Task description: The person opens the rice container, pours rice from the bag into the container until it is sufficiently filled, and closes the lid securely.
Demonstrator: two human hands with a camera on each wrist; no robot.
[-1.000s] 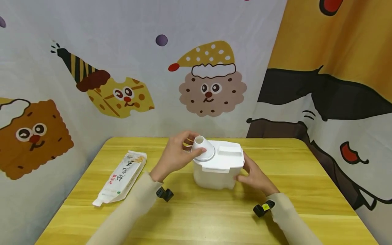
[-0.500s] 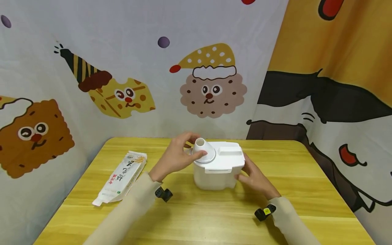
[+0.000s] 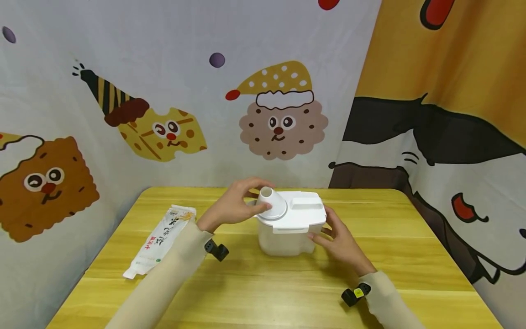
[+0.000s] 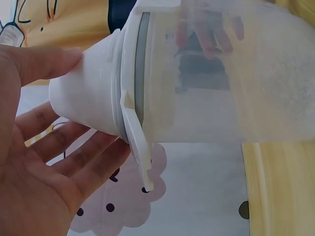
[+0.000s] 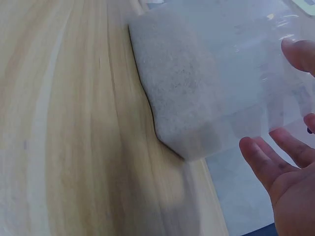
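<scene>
On the table stands a translucent storage container (image 3: 283, 242) with a white lid (image 3: 293, 220), upright. Pale grainy contents (image 5: 172, 81) lie in its bottom. A cone-shaped white cap (image 3: 273, 204) with a round hole on top sits at the lid's left end. My left hand (image 3: 229, 206) grips this cap, thumb on the near side and fingers round the far side. My right hand (image 3: 344, 242) holds the container's right end, its thumb over the front face and its fingers along the side. In the right wrist view those fingertips (image 5: 248, 145) are right at the wall.
A white printed packet (image 3: 162, 240) lies on the wooden table (image 3: 263, 292), left of the container and partly behind the left sleeve. Behind the table's far edge hangs a cartoon-printed cloth (image 3: 185, 36).
The right thumb has shifted slightly left along the container's front, and the right fingers show a little more. The left hand stays on the cap. The head view has shifted slightly.
</scene>
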